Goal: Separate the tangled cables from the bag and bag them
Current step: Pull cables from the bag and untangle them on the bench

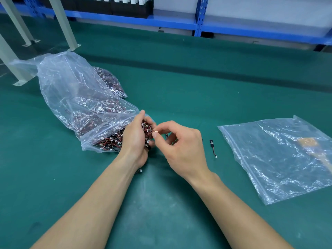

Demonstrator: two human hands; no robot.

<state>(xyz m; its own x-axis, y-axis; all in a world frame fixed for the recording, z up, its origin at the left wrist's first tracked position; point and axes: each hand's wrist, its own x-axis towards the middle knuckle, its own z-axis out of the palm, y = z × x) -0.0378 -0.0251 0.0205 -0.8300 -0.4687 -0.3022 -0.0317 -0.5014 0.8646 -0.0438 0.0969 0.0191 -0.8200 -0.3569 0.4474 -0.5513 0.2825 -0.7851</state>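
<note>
Far left, pale metal posts (62, 24) stand on the green worktop (179, 83). Just right of them lies a large clear bag (68, 90), crumpled and bulging, packed with smaller bags of red-and-black cables with white plugs. Its open end points toward the person.

At that end the left hand (134, 139) has its grip clamped on a tangled clump of cables (147, 129), fingers curled round it with the back of the hand toward me. Close against it, the right hand (181, 146) has thumb and forefinger pinched together on a small white plug (156, 131) at the clump's edge. Its other fingers are loosely curled beneath.

A little further right, a single cable (212, 147) lies alone on the worktop, apart from both hands. It has a black strip at one end, a short dark lead, and a white plug at the other.

Beyond it, near the right edge, a flat clear zip bag (278, 162) lies on the worktop, wrinkled, with a tan patch (308, 142) showing through the plastic. Along the back runs a blue shelf rack (269, 35).
</note>
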